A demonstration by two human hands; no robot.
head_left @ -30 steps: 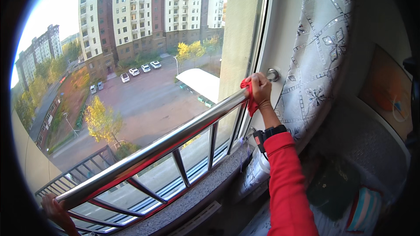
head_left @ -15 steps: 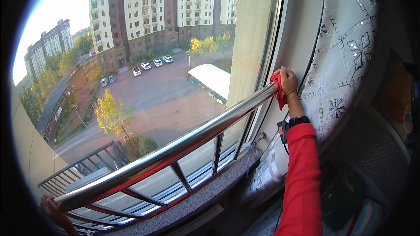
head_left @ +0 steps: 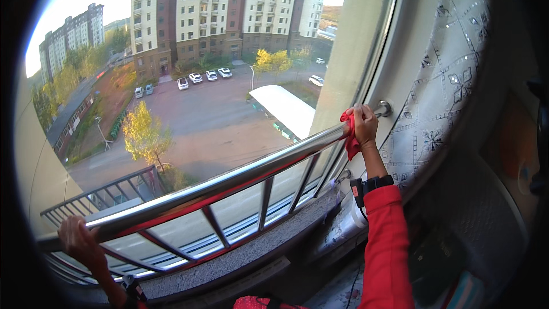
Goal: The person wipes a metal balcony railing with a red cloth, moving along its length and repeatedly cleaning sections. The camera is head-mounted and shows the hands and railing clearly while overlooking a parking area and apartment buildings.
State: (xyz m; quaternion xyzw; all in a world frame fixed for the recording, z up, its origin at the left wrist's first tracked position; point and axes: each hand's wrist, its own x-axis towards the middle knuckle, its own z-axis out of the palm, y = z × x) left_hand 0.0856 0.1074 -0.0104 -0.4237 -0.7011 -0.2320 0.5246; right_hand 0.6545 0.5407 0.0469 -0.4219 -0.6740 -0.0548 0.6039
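Observation:
A shiny metal railing [head_left: 229,180] crosses in front of the window, its thick top rail running from lower left up to the right. Near the rail's right end, my right hand [head_left: 365,125] presses a red cloth [head_left: 350,136] around the top bar. The fingers are closed over cloth and rail, with the bar's wall mount [head_left: 384,109] just beyond. At the far left my left hand [head_left: 80,241] rests over the top rail, its fingers curled onto the metal. A dark band with a small device [head_left: 358,190] sits at my right wrist.
A granite sill [head_left: 229,261] lies beneath the railing. To the right hangs a pale patterned curtain [head_left: 443,91] beside the window frame [head_left: 374,63]. Outside, far below, are parked cars [head_left: 210,75], a white canopy [head_left: 283,109] and tall apartment blocks.
My right hand and the cloth have slid slightly left and down along the rail, baring its end mount. My left hand has come further into view. The whole view has shifted a little.

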